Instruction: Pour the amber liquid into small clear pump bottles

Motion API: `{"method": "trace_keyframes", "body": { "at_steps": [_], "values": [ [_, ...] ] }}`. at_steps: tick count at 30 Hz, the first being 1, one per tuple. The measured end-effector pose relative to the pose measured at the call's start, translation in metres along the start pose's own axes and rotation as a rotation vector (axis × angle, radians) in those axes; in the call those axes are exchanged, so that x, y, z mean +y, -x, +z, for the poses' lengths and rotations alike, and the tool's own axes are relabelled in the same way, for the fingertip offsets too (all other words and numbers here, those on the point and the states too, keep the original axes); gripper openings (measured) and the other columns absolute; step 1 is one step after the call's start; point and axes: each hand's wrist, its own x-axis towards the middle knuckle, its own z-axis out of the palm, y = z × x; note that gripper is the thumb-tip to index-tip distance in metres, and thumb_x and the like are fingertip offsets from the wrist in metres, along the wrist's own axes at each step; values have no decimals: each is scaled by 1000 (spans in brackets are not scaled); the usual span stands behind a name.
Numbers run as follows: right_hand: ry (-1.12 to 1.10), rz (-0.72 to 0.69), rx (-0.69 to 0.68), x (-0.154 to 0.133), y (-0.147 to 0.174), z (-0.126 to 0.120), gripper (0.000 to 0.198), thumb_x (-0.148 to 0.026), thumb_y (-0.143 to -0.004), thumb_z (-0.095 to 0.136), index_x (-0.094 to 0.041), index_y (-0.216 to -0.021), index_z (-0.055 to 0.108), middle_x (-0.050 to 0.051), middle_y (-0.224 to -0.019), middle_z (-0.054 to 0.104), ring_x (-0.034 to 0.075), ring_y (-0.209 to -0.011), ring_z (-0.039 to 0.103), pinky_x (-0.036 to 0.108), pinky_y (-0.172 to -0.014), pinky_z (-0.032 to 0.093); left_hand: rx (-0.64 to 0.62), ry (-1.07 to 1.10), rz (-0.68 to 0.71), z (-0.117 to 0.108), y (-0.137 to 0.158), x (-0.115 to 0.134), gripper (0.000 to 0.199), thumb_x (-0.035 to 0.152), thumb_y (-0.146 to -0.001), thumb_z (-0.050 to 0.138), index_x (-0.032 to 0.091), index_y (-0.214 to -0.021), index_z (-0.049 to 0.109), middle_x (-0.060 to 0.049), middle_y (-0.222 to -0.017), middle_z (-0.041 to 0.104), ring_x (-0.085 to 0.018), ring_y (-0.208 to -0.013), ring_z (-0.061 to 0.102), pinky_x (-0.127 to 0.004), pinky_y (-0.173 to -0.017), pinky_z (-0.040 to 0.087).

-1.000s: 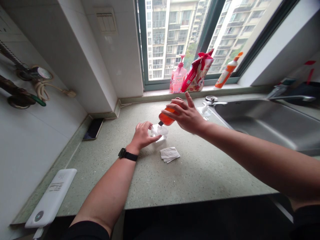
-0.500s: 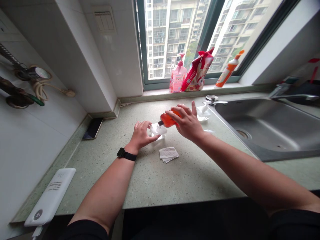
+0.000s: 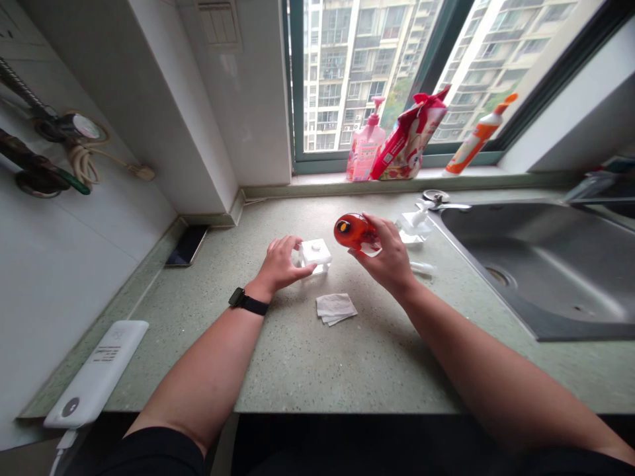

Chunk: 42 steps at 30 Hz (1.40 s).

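Observation:
My left hand (image 3: pixel 280 266) is closed around the side of a clear, square bottle (image 3: pixel 316 252) that stands on the counter, its round neck uncovered on top. To the right of it, my right hand (image 3: pixel 388 256) grips a bottle of orange-red liquid (image 3: pixel 350 229). That bottle is upright and its dark mouth with an orange centre faces up toward me. A folded white tissue (image 3: pixel 336 308) lies on the counter in front of the clear bottle. Beyond my right hand is a white pump top on a clear base (image 3: pixel 415 223), with a small white piece (image 3: pixel 423 268) nearer to me.
A steel sink (image 3: pixel 536 264) is set into the counter at the right. On the windowsill stand a pink pump bottle (image 3: pixel 366 151), a red bag (image 3: pixel 411 142) and an orange-white bottle (image 3: pixel 477 139). At the left lie a phone (image 3: pixel 187 246) and a white power bank (image 3: pixel 99 370) with a cable.
My right hand has drawn the orange-red bottle away from the clear bottle's neck to the right and turned it from tilted to upright. My left hand still holds the clear bottle.

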Motion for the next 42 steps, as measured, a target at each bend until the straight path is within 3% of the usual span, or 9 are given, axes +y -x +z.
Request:
{"method": "trace_keyframes", "body": {
  "at_steps": [8, 13, 20, 27, 31, 34, 36, 38, 42],
  "values": [
    [-182, 180, -7, 26, 8, 3, 76, -58, -85, 81, -29, -149, 53, 14, -138, 71, 33, -113, 72, 55, -101, 60, -37, 16, -49, -6, 3, -3, 49, 52, -82, 79, 25, -119, 61, -8, -123, 71, -34, -120, 67, -56, -117, 47],
    [-189, 218, -85, 32, 8, 4, 74, -59, -82, 82, -27, -143, 55, 16, -137, 72, 36, -123, 70, 60, -108, 56, -76, 21, -97, -15, 3, -8, 57, 58, -80, 76, 25, -124, 62, -10, -128, 71, -37, -124, 66, -57, -113, 51],
    [-101, 322, -242, 26, 11, 7, 67, -46, -78, 86, -28, -136, 57, 14, -135, 77, 42, -128, 70, 85, -126, 19, -61, 38, -97, -19, 4, -10, 56, 58, -81, 72, 25, -125, 63, -10, -129, 71, -35, -122, 68, -54, -114, 52],
    [-127, 392, -350, 20, 7, 1, 78, -46, -78, 87, -29, -147, 55, 14, -148, 71, 42, -142, 62, 80, -131, 10, -96, 56, -108, -20, 4, -11, 63, 62, -82, 72, 23, -130, 62, -12, -133, 69, -37, -126, 66, -56, -114, 51],
    [-204, 440, -384, 30, -7, -20, 101, -61, -73, 90, -28, -159, 48, 17, -157, 65, 42, -149, 56, 71, -130, 29, -97, 57, -109, -19, 4, -13, 67, 66, -81, 73, 23, -131, 62, -12, -133, 69, -38, -125, 67, -56, -113, 52],
    [-309, 446, -344, 46, -21, -48, 77, -78, -87, 69, -25, -143, 63, 13, -128, 80, 34, -123, 72, 54, -112, 52, -86, 73, -97, -17, 4, -15, 73, 72, -82, 72, 22, -134, 62, -13, -134, 68, -39, -126, 66, -56, -115, 51],
    [-290, 460, -313, 59, -29, -68, 68, -83, -92, 57, -22, -116, 74, 10, -97, 82, 29, -101, 75, 47, -101, 55, -56, 100, -95, -15, 4, -16, 79, 78, -84, 67, 21, -138, 61, -14, -135, 67, -39, -128, 65, -58, -116, 50],
    [-213, 491, -309, 71, -33, -86, 63, -81, -90, 60, -21, -98, 74, 7, -84, 78, 26, -87, 72, 43, -92, 55, -1, 145, -87, -10, 3, -17, 83, 82, -88, 59, 21, -144, 59, -15, -136, 67, -39, -130, 65, -61, -118, 48],
    [-91, 610, -529, 93, -31, -113, 52, -71, -77, 77, -22, -95, 76, 8, -94, 80, 25, -89, 72, 39, -86, 55, 88, 234, -52, -1, 2, -18, 83, 83, -94, 49, 20, -147, 57, -16, -135, 66, -38, -131, 63, -60, -121, 46]
  ]
}}
